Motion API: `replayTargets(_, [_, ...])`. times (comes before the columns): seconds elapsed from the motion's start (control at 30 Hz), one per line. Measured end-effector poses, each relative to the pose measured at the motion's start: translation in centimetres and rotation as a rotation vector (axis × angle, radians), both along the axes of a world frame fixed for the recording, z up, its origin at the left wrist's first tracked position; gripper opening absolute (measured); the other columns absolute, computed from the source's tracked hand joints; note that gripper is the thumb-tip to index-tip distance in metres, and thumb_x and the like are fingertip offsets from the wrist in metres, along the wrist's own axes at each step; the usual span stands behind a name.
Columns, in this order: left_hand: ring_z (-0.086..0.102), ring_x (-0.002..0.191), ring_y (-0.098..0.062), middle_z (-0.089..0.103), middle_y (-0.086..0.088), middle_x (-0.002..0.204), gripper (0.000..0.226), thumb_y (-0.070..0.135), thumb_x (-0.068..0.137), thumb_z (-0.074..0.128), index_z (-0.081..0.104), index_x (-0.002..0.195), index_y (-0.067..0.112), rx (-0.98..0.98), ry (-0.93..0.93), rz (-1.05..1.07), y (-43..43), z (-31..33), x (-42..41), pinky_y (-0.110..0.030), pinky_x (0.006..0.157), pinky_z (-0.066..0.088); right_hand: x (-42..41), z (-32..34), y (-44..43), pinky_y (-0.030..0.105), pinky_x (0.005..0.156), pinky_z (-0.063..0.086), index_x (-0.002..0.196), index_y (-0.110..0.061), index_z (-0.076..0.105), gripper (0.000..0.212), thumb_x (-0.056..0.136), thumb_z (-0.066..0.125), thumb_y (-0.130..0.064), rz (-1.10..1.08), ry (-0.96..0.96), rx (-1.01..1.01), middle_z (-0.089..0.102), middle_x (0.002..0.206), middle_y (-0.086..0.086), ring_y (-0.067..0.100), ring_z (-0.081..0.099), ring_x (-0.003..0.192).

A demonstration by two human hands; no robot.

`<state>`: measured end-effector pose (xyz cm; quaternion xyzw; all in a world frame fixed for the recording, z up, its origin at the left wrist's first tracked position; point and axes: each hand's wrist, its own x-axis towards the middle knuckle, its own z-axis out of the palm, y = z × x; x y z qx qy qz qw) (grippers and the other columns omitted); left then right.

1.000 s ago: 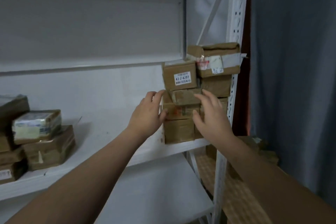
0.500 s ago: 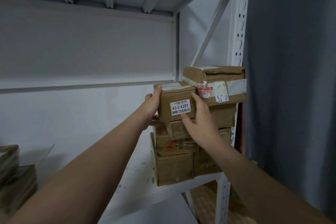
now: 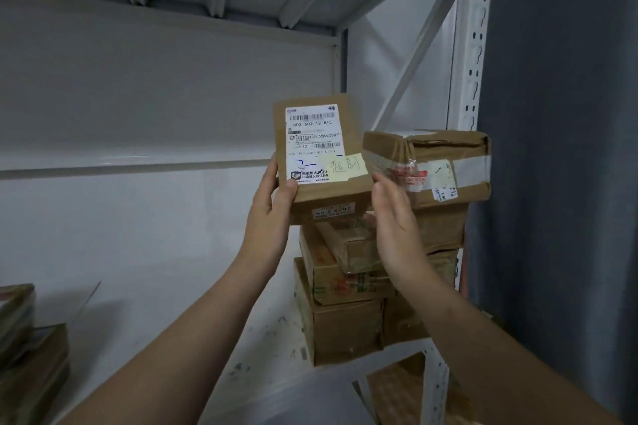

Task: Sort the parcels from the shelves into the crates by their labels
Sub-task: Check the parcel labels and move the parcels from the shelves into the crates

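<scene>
Holding the parcel [image 3: 321,162] above the stack [image 3: 345,321] at the right end of the shelf [image 3: 172,338]: my left grip [image 3: 272,203] clamps its left edge, and my right grip [image 3: 390,207] braces its right edge, fingers straight. Label [image 3: 312,141] check is in hand; next, locate the matching crate.

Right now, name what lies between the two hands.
Head view: a labelled cardboard parcel. The left hand grips its left edge; the right hand presses its right side.
</scene>
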<state>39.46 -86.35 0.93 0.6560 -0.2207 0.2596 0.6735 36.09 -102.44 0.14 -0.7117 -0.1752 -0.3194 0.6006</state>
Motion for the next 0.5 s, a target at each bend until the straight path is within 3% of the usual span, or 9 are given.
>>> replayTargets(0.07, [0.052,0.118,0.0,0.053,0.026,0.129,0.034,0.045,0.098,0.039,0.033,0.122,0.068,0.006,-0.029,0.002,0.7,-0.1,-0.4,-0.027,0.096,0.049,0.2,0.0,0.3,0.04,0.11,0.036,0.139,-0.04,0.041,0.061,0.084,0.031,-0.064,0.023,0.01,-0.011,0.045,0.141,-0.008,0.009,0.041,0.13])
replayTargets(0.17, [0.049,0.118,0.008,0.053,0.037,0.121,0.036,0.045,0.097,0.038,0.033,0.124,0.067,0.018,-0.091,0.03,1.5,-0.3,-1.1,-0.021,0.098,0.044,0.2,-0.2,1.0,0.014,0.101,0.038,0.13,-0.056,0.039,0.046,0.085,0.036,-0.061,0.106,-0.005,0.016,0.048,0.137,-0.017,-0.006,0.042,0.126])
replayTargets(0.23, [0.046,0.123,0.007,0.051,0.032,0.129,0.04,0.041,0.098,0.037,0.031,0.133,0.059,0.009,-0.138,0.04,1.9,-0.6,-1.5,-0.027,0.105,0.041,0.1,-0.2,1.6,0.004,0.092,0.039,0.122,-0.061,0.039,0.035,0.087,0.038,-0.057,0.139,-0.017,0.022,0.05,0.131,-0.024,-0.016,0.043,0.119])
replayTargets(0.3, [0.044,0.127,0.001,0.049,0.021,0.138,0.043,0.04,0.097,0.037,0.029,0.138,0.052,-0.01,-0.165,0.04,2.2,-0.8,-1.8,-0.036,0.109,0.038,0.1,-0.3,2.0,0.012,0.098,0.041,0.12,-0.062,0.04,0.033,0.088,0.039,-0.054,0.175,-0.027,0.04,0.052,0.129,-0.026,-0.012,0.046,0.12])
replayTargets(0.37, [0.044,0.128,-0.001,0.049,0.02,0.138,0.044,0.038,0.096,0.036,0.028,0.138,0.049,-0.026,-0.178,0.038,2.6,-0.9,-2.0,-0.038,0.11,0.037,0.2,-0.4,2.4,0.018,0.101,0.041,0.117,-0.065,0.04,0.031,0.088,0.04,-0.053,0.207,-0.029,0.048,0.054,0.123,-0.032,-0.009,0.048,0.12])
replayTargets(0.5, [0.044,0.129,-0.003,0.048,0.021,0.137,0.047,0.035,0.097,0.036,0.027,0.142,0.043,-0.023,-0.183,0.053,3.1,-1.1,-2.2,-0.041,0.11,0.038,0.0,-0.4,2.9,0.014,0.101,0.04,0.123,-0.058,0.038,0.034,0.089,0.039,-0.049,0.222,-0.074,0.048,0.051,0.131,-0.025,-0.009,0.045,0.123])
